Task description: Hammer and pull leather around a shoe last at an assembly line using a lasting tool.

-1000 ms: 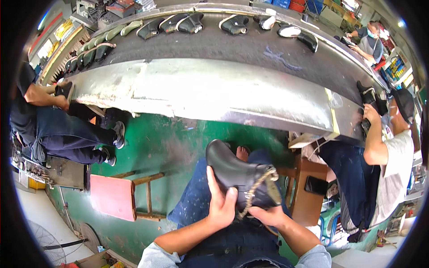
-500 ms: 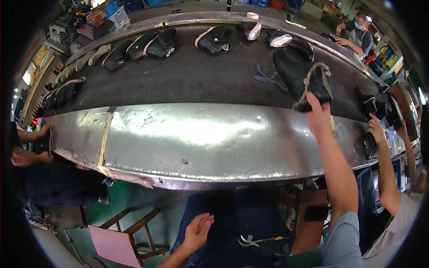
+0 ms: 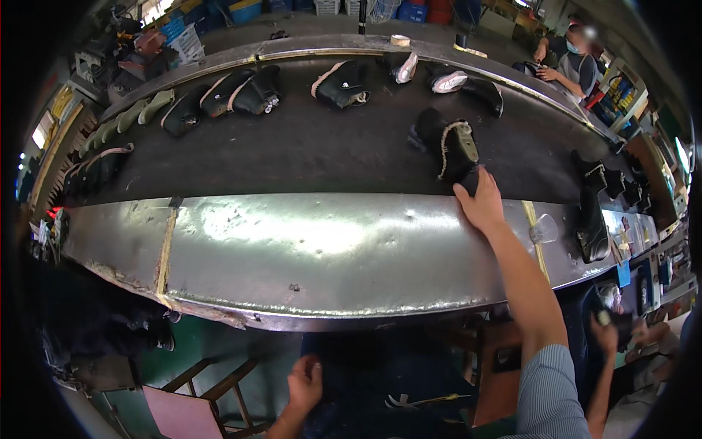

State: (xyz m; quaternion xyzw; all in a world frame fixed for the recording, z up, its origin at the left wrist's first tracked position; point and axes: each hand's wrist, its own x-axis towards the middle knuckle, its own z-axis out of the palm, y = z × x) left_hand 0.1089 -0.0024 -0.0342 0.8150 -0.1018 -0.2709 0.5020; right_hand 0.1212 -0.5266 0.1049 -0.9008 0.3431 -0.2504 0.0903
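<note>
Black boot [image 3: 447, 150] with tan lacing, black belt [image 3: 307, 146].

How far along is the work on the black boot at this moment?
Done: the black boot lies on the dark belt, off the lap. In hand: the right hand touches its heel end; whether it grips is unclear. The left hand rests low, empty. Left: letting go.

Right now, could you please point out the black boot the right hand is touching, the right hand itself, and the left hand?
black boot [image 3: 451, 146], head view, on its laced upper.
right hand [image 3: 481, 205], head view, on the back of the hand.
left hand [image 3: 305, 382], head view, on the back of the hand.
</note>
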